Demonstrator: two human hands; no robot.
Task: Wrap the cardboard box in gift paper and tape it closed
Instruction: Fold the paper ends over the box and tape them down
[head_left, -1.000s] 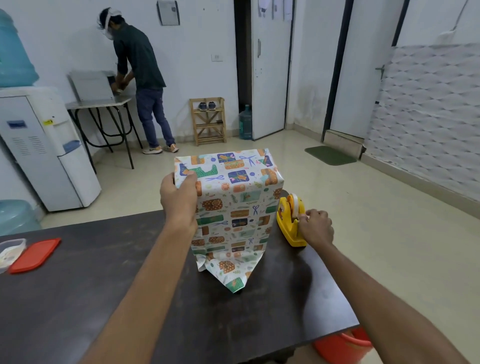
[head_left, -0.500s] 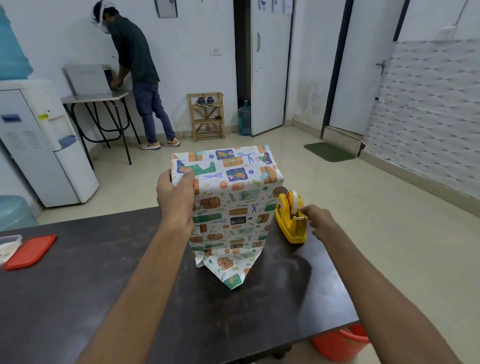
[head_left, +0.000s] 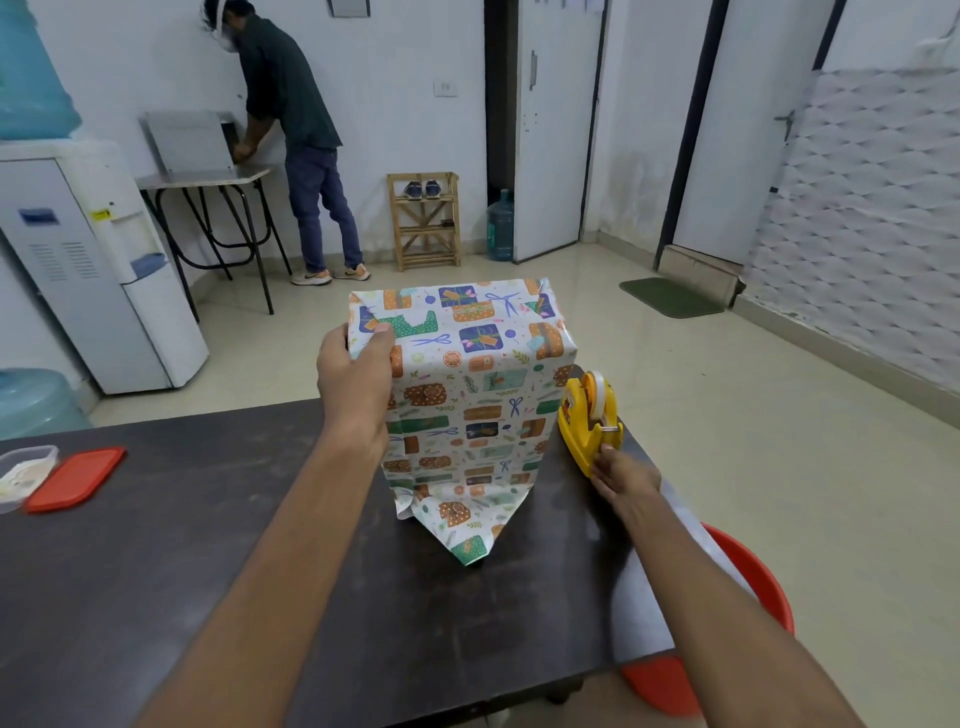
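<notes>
Desk (head_left: 208, 571): L fingers (head_left: 382, 332) grip box (head_left: 467, 395) (R (head_left: 623, 475): dispenser (head_left: 587, 421)).

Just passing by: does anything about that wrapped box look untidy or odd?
At the near bottom of the box, a pointed flap of gift paper lies loose and crumpled on the table. The left hand grips the box; the right hand touches the tape dispenser.

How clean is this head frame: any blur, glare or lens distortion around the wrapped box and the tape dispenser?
Head view: soft, even light, no hard shadows; the wrapped box and tape dispenser read clearly; a grey smear borders the right forearm over the table edge; the wide angle bends the door frames at the picture's right side; faint sheen on the floor.
</notes>
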